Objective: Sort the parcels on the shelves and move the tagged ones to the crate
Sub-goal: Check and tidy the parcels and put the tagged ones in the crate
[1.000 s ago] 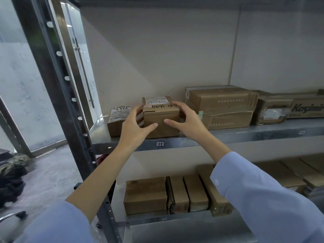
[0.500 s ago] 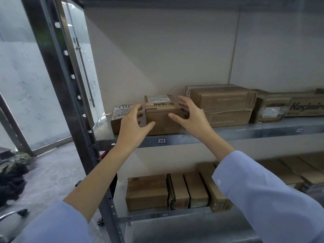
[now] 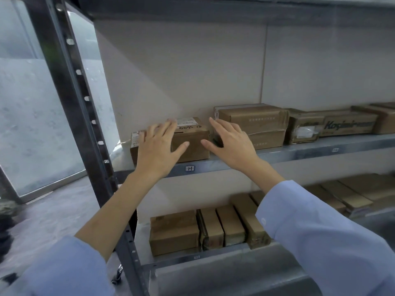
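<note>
Two hands are up at the grey metal upper shelf (image 3: 299,151) on my feed: the left hand (image 3: 158,150) and the right hand (image 3: 233,146), both coming out of pale blue sleeves.

And the grip on each?

Wide on both. The fingers are straight and spread, curled round nothing. The left hand sits in front of the left part of the small brown cardboard box with a white label and handwriting on its top (image 3: 193,144), thumb lying across its front face. Whether the palm touches the cardboard I cannot tell. The right hand is just to the right of that box, thumb pointing toward it, with a strip of the box's front showing between the two thumb tips.

Where does that box stand?

Upright near the shelf's front edge, just above the small tag marked H (image 3: 189,168). On its left, mostly hidden behind the left hand, is a second small brown box with a printed white label (image 3: 135,139). On its right, behind the right hand's fingers, is a stack of two flat brown parcels under clear wrap (image 3: 256,121).

Anything further along?

A brown box with a clear document pouch (image 3: 304,130), then a long carton with blue lettering (image 3: 348,126). On the lower shelf (image 3: 192,257) a row of brown cardboard parcels (image 3: 174,231) stands side by side. A dark slotted steel upright (image 3: 70,99) frames the left — frosted glass (image 3: 32,124) lies beyond it.
</note>
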Demonstrator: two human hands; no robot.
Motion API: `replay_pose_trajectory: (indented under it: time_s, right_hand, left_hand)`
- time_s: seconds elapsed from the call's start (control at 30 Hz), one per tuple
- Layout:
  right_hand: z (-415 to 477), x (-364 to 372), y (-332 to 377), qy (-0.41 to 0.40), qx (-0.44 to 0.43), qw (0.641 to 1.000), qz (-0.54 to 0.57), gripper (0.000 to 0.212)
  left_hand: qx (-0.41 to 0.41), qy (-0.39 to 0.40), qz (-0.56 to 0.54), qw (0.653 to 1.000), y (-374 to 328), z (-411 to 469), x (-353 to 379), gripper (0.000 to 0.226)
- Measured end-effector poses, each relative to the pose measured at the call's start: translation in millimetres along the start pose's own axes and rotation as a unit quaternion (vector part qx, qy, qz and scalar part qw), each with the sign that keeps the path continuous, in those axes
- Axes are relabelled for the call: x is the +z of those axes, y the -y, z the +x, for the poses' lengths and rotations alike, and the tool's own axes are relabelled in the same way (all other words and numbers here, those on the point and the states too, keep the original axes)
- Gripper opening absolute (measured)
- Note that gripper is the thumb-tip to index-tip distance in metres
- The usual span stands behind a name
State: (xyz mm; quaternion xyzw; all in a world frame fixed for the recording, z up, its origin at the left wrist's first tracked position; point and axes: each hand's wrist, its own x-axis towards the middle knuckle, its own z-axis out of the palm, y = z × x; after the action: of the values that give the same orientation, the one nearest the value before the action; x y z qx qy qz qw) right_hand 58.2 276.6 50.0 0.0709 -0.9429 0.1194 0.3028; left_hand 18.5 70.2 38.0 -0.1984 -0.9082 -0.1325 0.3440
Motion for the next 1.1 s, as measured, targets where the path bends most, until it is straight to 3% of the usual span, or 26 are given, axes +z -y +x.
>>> replay_pose_trajectory:
  time_s: [0.5,0.8,1.1]
  right_hand:
    - [-13,-34,-82,-0.033,0.076,0.996,-0.014,0.075]
    - [1,-56,-178,-0.046,0.064,0.997,-0.005,0.076]
    - [24,-56,-243,0.013,0.04,0.978,0.206,0.082]
  left_hand:
    - [0.039,0.004,-0.009,0.999,-58,28,23,0.071]
    - [-0.01,-0.018,-0.011,1.0,-117,55,56,0.077]
    - [-0.079,-0.025,0.022,0.996,-157,72,71,0.078]
